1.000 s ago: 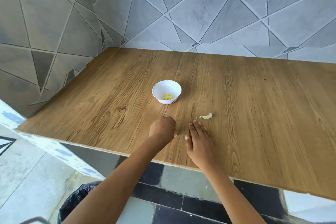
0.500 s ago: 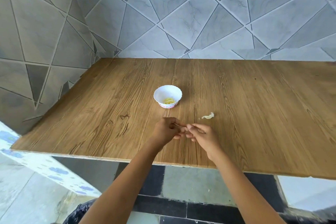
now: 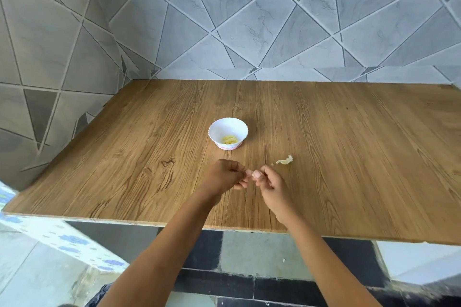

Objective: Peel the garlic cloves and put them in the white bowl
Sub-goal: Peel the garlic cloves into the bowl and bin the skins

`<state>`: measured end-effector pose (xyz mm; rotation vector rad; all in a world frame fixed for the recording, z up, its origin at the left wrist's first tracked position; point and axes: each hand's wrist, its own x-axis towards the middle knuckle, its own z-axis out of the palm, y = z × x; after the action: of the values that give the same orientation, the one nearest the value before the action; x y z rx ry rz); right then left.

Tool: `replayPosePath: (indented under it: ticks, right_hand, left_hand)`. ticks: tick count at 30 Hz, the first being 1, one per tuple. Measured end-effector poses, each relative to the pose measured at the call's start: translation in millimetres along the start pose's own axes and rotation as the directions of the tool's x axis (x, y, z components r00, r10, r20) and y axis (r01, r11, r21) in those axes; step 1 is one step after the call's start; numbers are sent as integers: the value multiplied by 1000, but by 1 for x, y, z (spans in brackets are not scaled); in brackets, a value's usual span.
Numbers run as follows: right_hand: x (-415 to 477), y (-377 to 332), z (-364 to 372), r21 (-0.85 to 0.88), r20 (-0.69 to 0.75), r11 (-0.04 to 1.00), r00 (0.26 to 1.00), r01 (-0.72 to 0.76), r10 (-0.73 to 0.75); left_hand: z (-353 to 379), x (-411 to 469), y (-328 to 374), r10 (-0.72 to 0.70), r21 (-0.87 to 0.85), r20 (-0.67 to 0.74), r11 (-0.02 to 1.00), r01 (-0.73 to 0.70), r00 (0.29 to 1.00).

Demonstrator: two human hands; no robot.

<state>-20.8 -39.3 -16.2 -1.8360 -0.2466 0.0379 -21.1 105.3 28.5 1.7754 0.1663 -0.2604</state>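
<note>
Left grip [image 3: 224, 175] and right grip [image 3: 271, 183] curled, together pinching a tiny pale garlic clove [image 3: 252, 173] | white bowl [image 3: 239, 129] holds yellowish peeled cloves [image 3: 229, 139] | papery peel [image 3: 285, 160] on worktop [image 3: 349, 157]

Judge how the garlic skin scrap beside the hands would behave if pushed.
The garlic skin scrap looks thin and curled, so probably light and floppy. Loose on the smooth wooden table, it would likely slide, not roll.
</note>
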Motion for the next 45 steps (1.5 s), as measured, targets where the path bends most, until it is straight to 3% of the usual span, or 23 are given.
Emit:
replayPosePath:
  ticks: [4,7,8,10,12,13,15,17,20,22,26,31,34,40,45]
  right_hand:
    - [-2,17,9,-263,-134,898,908,353,-397]
    - [2,25,8,-325,-128,851,873,412,-471]
    - [1,24,8,-279,-119,893,911,352,-396]
    - [3,12,9,-31,-40,1000,999,-6,4]
    - [8,-1,5,241,134,888,919,-392,370]
    - [12,-5,1,338,219,795,864,-504,454]
    - [17,-11,-7,427,331,667,792,-611,513]
    - [20,-14,-11,435,390,602,743,-670,544]
    - [20,-11,-13,431,388,599,738,-675,552]
    - [21,-10,-13,390,326,693,795,-606,512]
    - [17,-4,-10,330,154,859,920,-392,361]
    - [14,6,-9,96,58,991,995,-88,83]
    - [15,8,-11,83,95,990,990,-110,102]
    - [16,2,-14,256,183,912,943,-319,278]
    - [15,2,-15,314,194,900,948,-303,252]
  left_hand:
    - [4,-1,0,-152,-156,64,975,160,986]
    - [5,0,-3,-219,-218,65,949,229,973]
    - [5,1,-4,-205,-209,52,955,211,977]
    - [5,5,-8,-75,-56,-10,996,74,997]
    - [4,9,-14,140,195,-54,973,-127,989]
    - [4,11,-16,242,298,-55,930,-215,969]
    - [3,12,-21,442,407,-9,821,-400,897]
    - [1,14,-24,588,455,68,700,-550,806]
    - [-1,18,-25,651,458,116,635,-622,751]
    - [-1,19,-25,595,411,69,714,-566,801]
    - [-1,20,-23,235,100,-63,969,-228,970]
    - [-2,18,-22,126,62,-33,990,-123,992]
    - [-3,17,-22,135,105,-8,986,-133,991]
    - [-7,14,-18,131,67,68,989,-135,989]
    - [-4,15,-20,43,40,20,998,-44,999]
